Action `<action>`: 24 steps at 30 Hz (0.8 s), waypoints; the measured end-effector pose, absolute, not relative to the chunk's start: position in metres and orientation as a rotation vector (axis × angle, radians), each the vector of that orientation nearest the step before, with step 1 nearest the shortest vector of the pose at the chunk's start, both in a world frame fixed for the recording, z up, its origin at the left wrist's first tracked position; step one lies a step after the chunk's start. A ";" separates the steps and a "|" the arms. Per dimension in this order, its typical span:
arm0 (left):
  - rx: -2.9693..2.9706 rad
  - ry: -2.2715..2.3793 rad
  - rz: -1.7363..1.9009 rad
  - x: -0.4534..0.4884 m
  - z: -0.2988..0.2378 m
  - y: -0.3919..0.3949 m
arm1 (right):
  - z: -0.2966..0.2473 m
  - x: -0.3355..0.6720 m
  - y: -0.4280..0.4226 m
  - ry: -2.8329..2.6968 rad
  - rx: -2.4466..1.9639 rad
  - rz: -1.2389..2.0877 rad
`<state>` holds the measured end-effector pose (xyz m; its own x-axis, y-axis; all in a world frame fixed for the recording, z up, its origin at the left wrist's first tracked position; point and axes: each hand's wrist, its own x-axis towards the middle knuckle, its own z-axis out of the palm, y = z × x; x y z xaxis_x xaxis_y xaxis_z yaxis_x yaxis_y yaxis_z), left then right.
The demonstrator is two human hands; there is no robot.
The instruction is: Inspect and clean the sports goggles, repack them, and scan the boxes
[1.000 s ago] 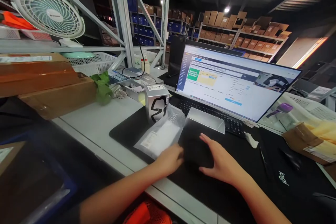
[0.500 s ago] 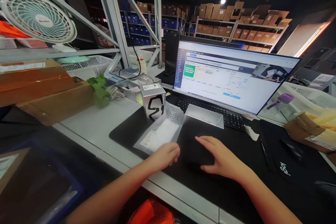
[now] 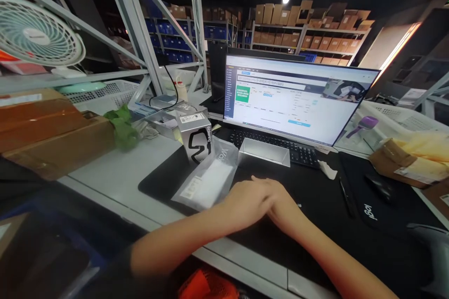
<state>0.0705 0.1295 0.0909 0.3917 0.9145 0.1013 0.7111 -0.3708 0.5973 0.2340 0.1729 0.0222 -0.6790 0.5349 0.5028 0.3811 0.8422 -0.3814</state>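
My left hand (image 3: 245, 200) and my right hand (image 3: 282, 201) meet above the black desk mat (image 3: 308, 196), the left one in front and overlapping the right. The left fingers are hidden where the hands touch. Of the right hand, stretched fingertips show just beyond the left hand; nothing shows in them. A frosted plastic pouch (image 3: 210, 180) with a label lies flat, partly behind my left hand and forearm. A silver box (image 3: 195, 138) with a black looped design stands upright beside the pouch. Farther back, an open clear-and-silver tray (image 3: 264, 152) sits before the keyboard (image 3: 303, 155).
A monitor (image 3: 273, 103) stands at the back. To the right are a mouse (image 3: 380, 187), a black pen (image 3: 347, 196), a crumpled white scrap (image 3: 328, 169) and a carton (image 3: 396, 163). At left are brown boxes (image 3: 59, 149), a green bag (image 3: 122, 128) and a fan (image 3: 38, 32).
My hands, apart before, have come together over the mat, the left moving right across the right. The view has shifted, so most things appear farther left.
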 end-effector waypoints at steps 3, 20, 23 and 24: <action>2.220 1.354 0.814 0.048 0.071 0.131 | 0.029 0.230 0.168 -2.396 -0.744 0.361; 2.077 1.260 0.684 0.031 0.029 0.139 | 0.016 0.314 0.114 -1.693 -1.426 0.324; 1.988 1.136 0.634 0.036 0.030 0.150 | 0.028 0.306 0.121 -1.631 -1.297 0.196; 1.934 1.055 0.628 0.040 0.030 0.154 | 0.037 0.300 0.125 -1.651 -1.220 0.117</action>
